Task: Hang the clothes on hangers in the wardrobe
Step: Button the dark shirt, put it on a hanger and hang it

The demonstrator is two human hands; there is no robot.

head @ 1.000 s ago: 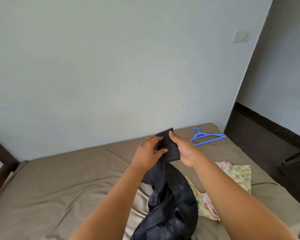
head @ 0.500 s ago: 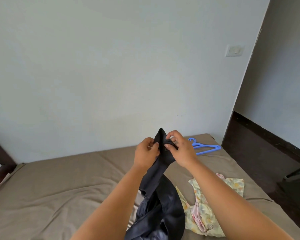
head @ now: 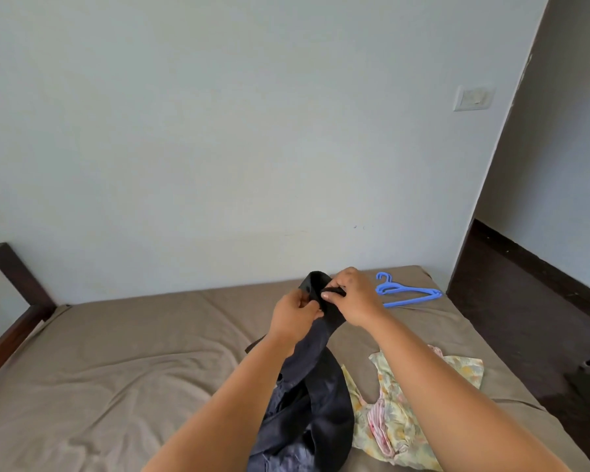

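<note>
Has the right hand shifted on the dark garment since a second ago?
Yes. The right hand has curled over the dark garment's top end, now covering more of the blue hangers lying behind on the bed.

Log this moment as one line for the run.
both hands: left hand, right hand grip dark garment | hangers on bed | floral garment waiting

Two bare forearms, no sleeves in view, left hand [head: 295,315], right hand [head: 356,299], short fingernails

Matt dark cloth garment [head: 317,386], smooth blue plastic hangers [head: 410,294], creased matt bedsheet [head: 123,362], dark polished wood bedframe [head: 12,321].
</note>
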